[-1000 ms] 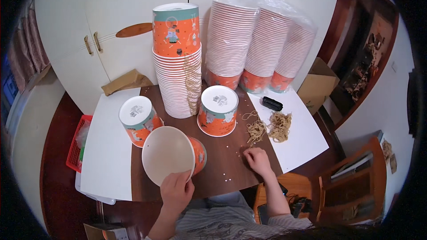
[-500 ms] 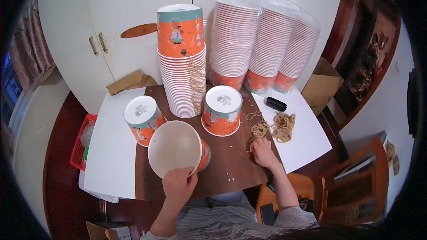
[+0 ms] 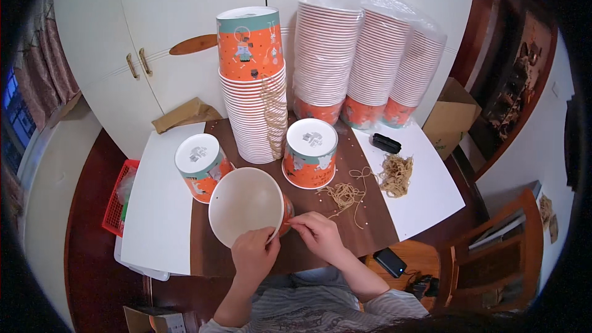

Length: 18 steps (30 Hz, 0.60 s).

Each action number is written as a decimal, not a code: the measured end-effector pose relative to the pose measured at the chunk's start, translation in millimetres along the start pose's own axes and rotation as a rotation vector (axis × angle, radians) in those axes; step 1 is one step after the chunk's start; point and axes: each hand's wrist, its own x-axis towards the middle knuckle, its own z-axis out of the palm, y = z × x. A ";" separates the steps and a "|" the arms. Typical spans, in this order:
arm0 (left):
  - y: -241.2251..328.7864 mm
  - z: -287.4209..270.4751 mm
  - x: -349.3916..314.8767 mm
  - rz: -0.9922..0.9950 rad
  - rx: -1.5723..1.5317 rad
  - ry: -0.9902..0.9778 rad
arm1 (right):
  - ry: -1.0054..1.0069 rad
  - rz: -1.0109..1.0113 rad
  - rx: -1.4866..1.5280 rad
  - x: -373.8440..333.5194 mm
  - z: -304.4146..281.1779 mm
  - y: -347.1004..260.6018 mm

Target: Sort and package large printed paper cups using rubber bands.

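Note:
A paper bucket (image 3: 245, 205) lies tipped with its wide mouth turned toward me. My left hand (image 3: 254, 251) is closed on the near rim, thumb on one side and fingers on the other. Beside the bucket's orange outer wall, my right hand (image 3: 317, 236) makes a pinch; whatever is between the fingertips is too small to make out. Two upside-down orange and green buckets stand close by, one at the left (image 3: 198, 169) and one at the right (image 3: 310, 154). A loose tangle of tan cord (image 3: 344, 195) lies to the right of my right hand.
Behind stands a tall stack of nested buckets (image 3: 251, 111) with cords hanging down its side. Plastic-wrapped stacks (image 3: 327, 55) rise at the back right. A black case (image 3: 386, 143) and a second cord pile (image 3: 396, 176) sit on the white tabletop. A phone (image 3: 390, 262) rests on the chair.
My right hand has moved left from the cord tangle to the bucket's side. The tangle now lies looser and spread out. My left hand keeps its hold on the rim.

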 end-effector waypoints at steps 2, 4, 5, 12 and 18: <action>1.3 0.0 0.7 -0.001 -0.014 0.006 | 0.020 -0.012 -0.027 0.2 0.7 2.1; -0.5 -1.4 0.4 -0.004 -0.010 0.001 | 0.049 -0.008 -0.101 1.8 -3.6 4.2; -2.1 -2.3 -0.6 -0.015 -0.001 -0.003 | 0.057 0.008 -0.141 4.1 -11.1 7.1; 1.6 0.4 1.1 0.037 -0.056 0.013 | 0.313 0.036 -0.704 109.1 -172.4 72.2; 0.2 -3.5 -2.6 -0.021 0.017 0.026 | 0.813 -0.532 -0.268 167.8 -216.6 -46.1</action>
